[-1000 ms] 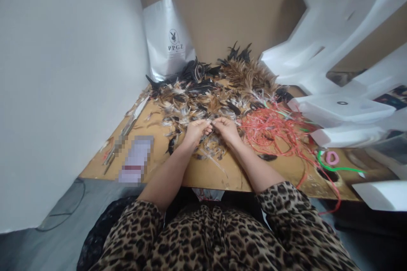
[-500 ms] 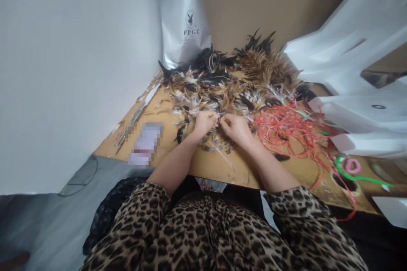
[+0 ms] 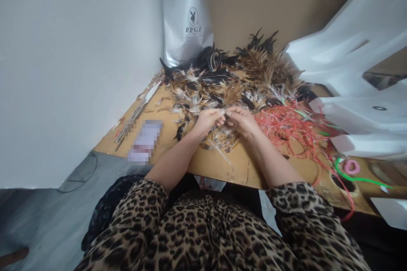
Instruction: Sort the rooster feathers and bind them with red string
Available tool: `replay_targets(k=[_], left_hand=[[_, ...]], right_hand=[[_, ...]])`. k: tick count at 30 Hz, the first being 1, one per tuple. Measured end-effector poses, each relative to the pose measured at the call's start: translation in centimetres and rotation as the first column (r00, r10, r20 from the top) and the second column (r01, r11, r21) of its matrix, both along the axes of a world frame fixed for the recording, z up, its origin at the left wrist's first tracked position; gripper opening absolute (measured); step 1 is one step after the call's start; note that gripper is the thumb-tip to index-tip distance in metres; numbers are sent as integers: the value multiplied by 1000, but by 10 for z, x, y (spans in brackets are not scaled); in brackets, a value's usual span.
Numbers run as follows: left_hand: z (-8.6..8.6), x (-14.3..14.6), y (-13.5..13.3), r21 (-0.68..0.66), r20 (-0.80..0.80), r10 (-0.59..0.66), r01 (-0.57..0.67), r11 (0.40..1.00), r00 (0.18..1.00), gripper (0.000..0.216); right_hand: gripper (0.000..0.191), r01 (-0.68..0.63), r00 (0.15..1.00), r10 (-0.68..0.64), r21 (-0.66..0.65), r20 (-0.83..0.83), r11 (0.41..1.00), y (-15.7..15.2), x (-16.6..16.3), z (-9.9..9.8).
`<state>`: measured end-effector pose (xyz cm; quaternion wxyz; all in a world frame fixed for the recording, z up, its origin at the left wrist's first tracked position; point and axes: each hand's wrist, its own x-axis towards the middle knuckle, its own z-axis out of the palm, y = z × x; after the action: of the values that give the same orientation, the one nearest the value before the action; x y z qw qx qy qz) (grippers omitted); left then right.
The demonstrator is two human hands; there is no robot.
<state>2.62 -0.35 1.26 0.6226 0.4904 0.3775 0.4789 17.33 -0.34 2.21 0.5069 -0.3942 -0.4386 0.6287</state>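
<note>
My left hand (image 3: pixel 210 120) and my right hand (image 3: pixel 241 119) meet at the front of a heap of loose feathers (image 3: pixel 193 82). Both are closed in a pinch, fingertips almost touching. A small pale bit shows between them, too small to name. Brown feathers (image 3: pixel 233 93) appear just past the fingertips; whether they are held or lie on the heap I cannot tell. Beneath my wrists, feather scraps and a thin clear strip (image 3: pixel 222 152) lie on the wooden table (image 3: pixel 222 171). Beside my right hand is a tangle of red plastic strips (image 3: pixel 286 129).
A silver-white bag (image 3: pixel 182 21) stands behind the black feathers (image 3: pixel 216 57). Bundled brown feathers (image 3: pixel 270 67) lie at the back right. White foam pieces (image 3: pixel 365 110) crowd the right side, near a pink ring (image 3: pixel 352 167) and green strip (image 3: pixel 365 179). Thin sticks (image 3: pixel 138 112) lie left, by a blurred-out flat object (image 3: pixel 146 142).
My hands have shifted slightly right and up, still pinched together. My right hand's fingers have turned more toward the left hand. The view has tilted a little.
</note>
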Motion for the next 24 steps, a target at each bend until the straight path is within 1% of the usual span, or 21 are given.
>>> replay_targets(k=[2,4,6,9,13,16,19,21,23,24], left_hand=[[-5,1,2,-54,37,78,-76,996,996,21],[-9,3,3,-73,22,127,-125,990,992,18],[-10,5,4,-61,-24,171,-172,983,985,16],[-10,7,3,-24,-101,201,-204,979,974,15],[-9,8,3,30,-167,178,-175,984,970,18],[-7,9,2,32,-152,138,-135,990,979,17],[-6,10,1,-31,-82,76,-79,996,994,20],[-6,11,-1,-97,-48,41,-46,994,998,26],[-5,12,-3,-155,-59,37,-46,987,998,30],[-4,12,-3,-175,-81,46,-60,983,996,30]], right_hand=[[29,75,996,-77,-34,-52,997,-1,-16,-9],[31,159,985,-162,-51,-61,986,0,-28,-16],[31,215,975,-218,-48,-53,975,3,-33,-21],[30,256,965,-258,-44,-47,966,7,-32,-26],[29,288,956,-290,-50,-40,956,6,-28,-27],[29,312,946,-315,-45,-81,949,5,-27,-28],[31,353,925,-359,-73,-125,933,6,-27,-29],[33,384,913,-392,-86,-116,919,6,-25,-30],[33,407,908,-411,-61,-78,911,6,-23,-29],[32,418,907,-419,-26,-44,908,6,-21,-28]])
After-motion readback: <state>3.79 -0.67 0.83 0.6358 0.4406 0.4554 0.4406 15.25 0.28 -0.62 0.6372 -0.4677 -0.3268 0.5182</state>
